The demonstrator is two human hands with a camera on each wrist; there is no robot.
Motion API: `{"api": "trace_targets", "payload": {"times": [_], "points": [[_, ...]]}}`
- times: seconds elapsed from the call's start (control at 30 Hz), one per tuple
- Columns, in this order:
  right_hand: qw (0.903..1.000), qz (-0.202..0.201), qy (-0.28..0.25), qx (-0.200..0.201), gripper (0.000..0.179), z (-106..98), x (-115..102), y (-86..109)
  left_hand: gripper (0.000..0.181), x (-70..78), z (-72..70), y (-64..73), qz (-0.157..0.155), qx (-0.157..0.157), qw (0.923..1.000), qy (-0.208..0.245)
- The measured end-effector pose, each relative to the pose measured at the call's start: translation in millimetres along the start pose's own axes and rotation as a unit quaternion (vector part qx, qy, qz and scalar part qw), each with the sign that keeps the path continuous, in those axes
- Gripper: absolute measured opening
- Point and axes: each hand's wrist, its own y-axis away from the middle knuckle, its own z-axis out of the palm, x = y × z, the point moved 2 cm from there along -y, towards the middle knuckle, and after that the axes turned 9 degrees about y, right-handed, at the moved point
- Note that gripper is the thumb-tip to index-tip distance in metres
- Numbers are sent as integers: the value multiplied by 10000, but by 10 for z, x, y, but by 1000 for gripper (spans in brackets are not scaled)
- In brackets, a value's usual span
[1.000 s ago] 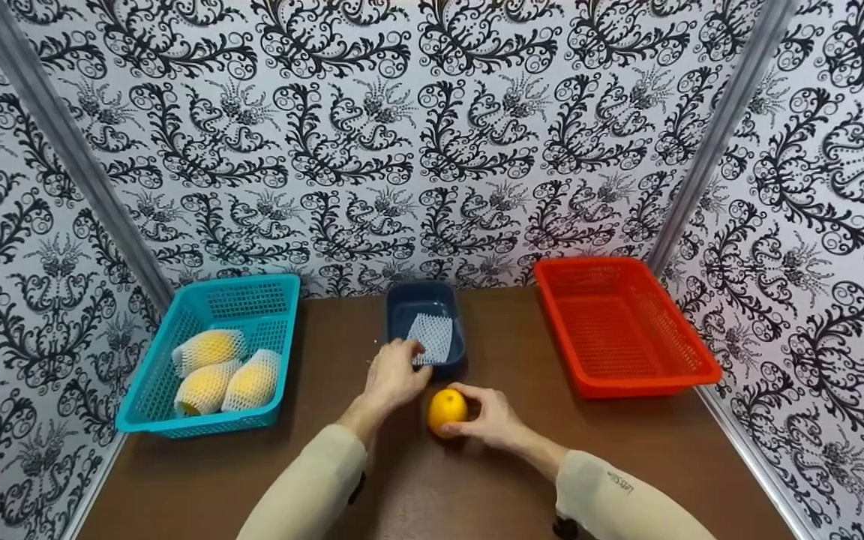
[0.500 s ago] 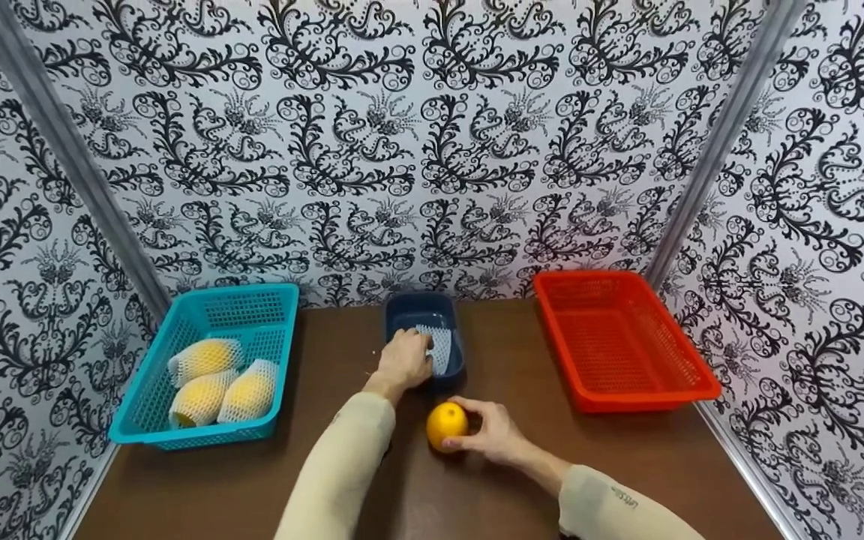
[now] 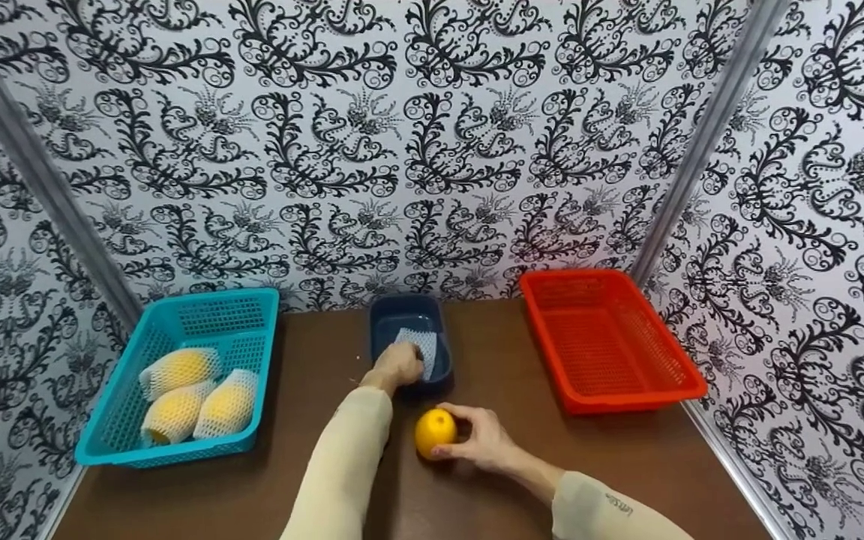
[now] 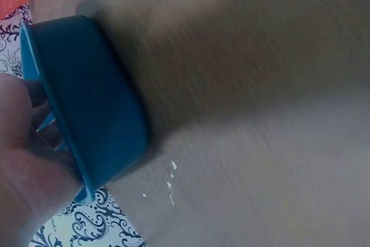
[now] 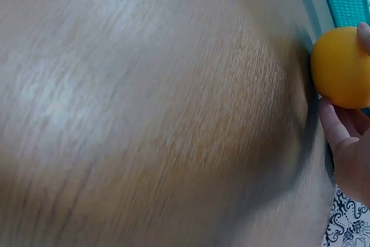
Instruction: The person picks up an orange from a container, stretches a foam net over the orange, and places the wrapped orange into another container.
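In the head view my right hand [image 3: 483,439] holds a smooth, oval, yellow-orange fruit [image 3: 434,433] close over the table, thumb on its near side and fingers on its far side. The right wrist view shows the same fruit [image 5: 341,65] at its right edge, between thumb and fingers. My left hand [image 3: 398,364] reaches into a small dark blue container [image 3: 406,309], over a white foam net [image 3: 424,345] lying inside. In the left wrist view the container's wall [image 4: 95,96] hides the fingertips, so I cannot tell whether they pinch the net.
On the left stands a teal basket [image 3: 267,360] with several yellow fruits [image 3: 177,409] in white foam nets. A red basket [image 3: 597,330] is at the right. Patterned walls [image 3: 432,150] close off the back and sides of the brown table [image 3: 492,337].
My left hand has moved from beside the container's near left corner down into it, onto the foam net. My right hand keeps its hold on the fruit. The head view has shifted slightly.
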Motion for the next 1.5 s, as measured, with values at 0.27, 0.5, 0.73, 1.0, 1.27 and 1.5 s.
{"api": "trace_targets", "payload": {"times": [0.27, 0.5, 0.73, 1.0, 1.27, 1.5], "points": [[9999, 25, -136, 25, 74, 50, -129, 62, 29, 260, -288, 380, -757, 169, 9970, -80], [9994, -78, -322, -105, 74, 97, -141, 94, 45, 686, -523, 814, -1124, 712, 9910, -154], [9975, -125, -687, -134, 78, 131, -150, 114, 17, 722, -561, 867, -858, 1083, 9900, -293], [10000, -61, 0, -70, 81, 157, -131, 72, 7, 807, -789, 910, -371, 1530, 9856, -613], [9998, 29, -102, -173, 83, 96, -52, 57, 11, 942, -992, 1074, 713, 2149, 9725, -548], [9990, 186, -383, -130, 78, -40, -18, 61, 17, 1027, -1082, 1277, 1276, 2562, 9581, -24]]}}
